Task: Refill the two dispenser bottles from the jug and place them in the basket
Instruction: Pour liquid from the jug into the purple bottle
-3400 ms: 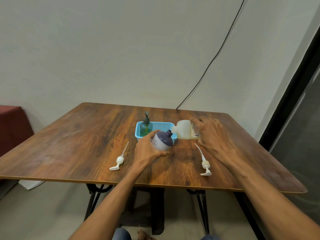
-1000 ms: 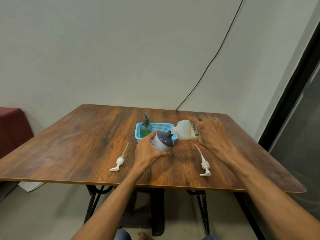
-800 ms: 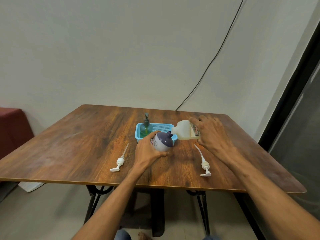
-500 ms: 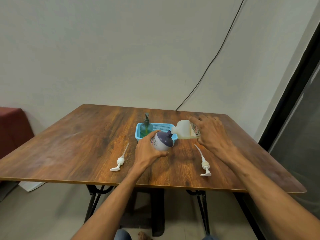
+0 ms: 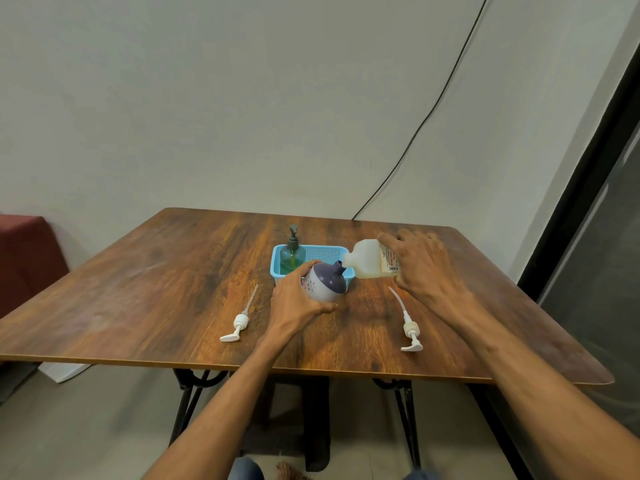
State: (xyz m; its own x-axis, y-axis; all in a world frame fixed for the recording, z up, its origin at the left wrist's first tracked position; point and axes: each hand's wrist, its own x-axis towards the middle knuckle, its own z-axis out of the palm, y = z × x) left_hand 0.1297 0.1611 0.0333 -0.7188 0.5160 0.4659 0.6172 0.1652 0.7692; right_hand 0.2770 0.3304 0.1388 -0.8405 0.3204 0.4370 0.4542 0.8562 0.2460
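Head view: left hand (image 5: 294, 301) grips round purple bottle (image 5: 327, 285); right hand (image 5: 420, 268) grips translucent plastic jug (image 5: 365, 264), tilted.

- desk (image 5: 138, 289): warm brown wood grain, darker streaks.
- basket (image 5: 325, 248), just beyond the left hand (image 5: 294, 299): light blue, fine mesh pattern.
- pump bottle (image 5: 292, 258), in the basket: translucent green, dark grey-green pump.
- round bottle (image 5: 327, 284), in the left hand: purple top, white below with purple dots.
- jug (image 5: 367, 263), in the right hand (image 5: 419, 268): milky white, pale yellow liquid, white label with red and black print.
- left loose pump (image 5: 239, 323), left of the left hand: white.
- right loose pump (image 5: 410, 332), near the right hand: white, cream collar.
- cable (image 5: 433, 109): black, on an off-white wall (image 5: 242, 98).
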